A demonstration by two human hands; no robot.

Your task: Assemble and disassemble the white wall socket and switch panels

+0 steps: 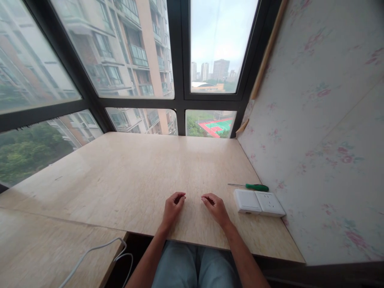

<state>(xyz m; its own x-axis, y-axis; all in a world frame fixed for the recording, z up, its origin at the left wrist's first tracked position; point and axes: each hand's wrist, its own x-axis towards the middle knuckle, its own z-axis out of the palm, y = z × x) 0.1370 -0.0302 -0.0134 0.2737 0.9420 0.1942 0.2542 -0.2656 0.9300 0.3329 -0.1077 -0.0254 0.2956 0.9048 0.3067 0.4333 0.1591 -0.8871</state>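
My left hand (173, 208) rests on the wooden tabletop (144, 180) near its front edge, its fingers curled in toward the thumb with nothing in them. Facing it, a short gap away, my right hand (216, 208) lies on the same surface, also loosely closed and without anything held. To the right of my right hand, apart from it, sits a white switch-and-socket unit (259, 203) with two square plates side by side. Just behind that unit lies a screwdriver (257, 187) with a green handle, its thin shaft pointing left.
A flower-patterned wall (324, 160) bounds the table on the right. Dark-framed windows (180, 103) stand along the back and left. At lower left, a white cable (87, 254) runs over a second wooden surface (45, 248) and hangs beside its edge.
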